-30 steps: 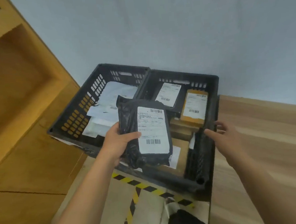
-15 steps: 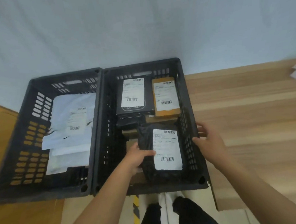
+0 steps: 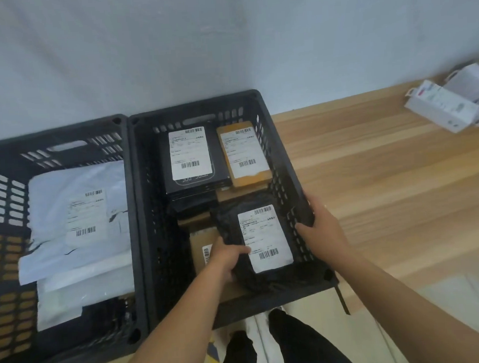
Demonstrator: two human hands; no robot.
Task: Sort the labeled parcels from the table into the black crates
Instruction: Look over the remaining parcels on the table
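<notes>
The pale wooden surface [image 3: 387, 189] runs off to the right of the fingers, and the only goods visible on it are some white cardboard boxes [image 3: 447, 107] well apart from them at the far edge; whether those carry labels I cannot tell. Two slatted plastic crates stand side by side. The left black crate [image 3: 7, 156], well to the left of the fingers, holds a stack of white plastic mailer bags [image 3: 65, 197], and both hands are at the right black crate [image 3: 194, 107]. Beyond the fingers in it lie a flat black labelled box [image 3: 192, 156] and a mustard-yellow labelled packet [image 3: 245, 153], with a brown cardboard box [image 3: 201, 239] just under the left hand. The left hand [image 3: 226, 259] grips a black plastic-wrapped parcel with a white label [image 3: 264, 236], thumb curled over its edge, low in the near right corner. The right hand [image 3: 324, 229] clasps that crate's right wall, fingers [image 3: 315, 207] outside, thumb inside. By this, sorting looks well along: this parcel needs only releasing, and little seems left
</notes>
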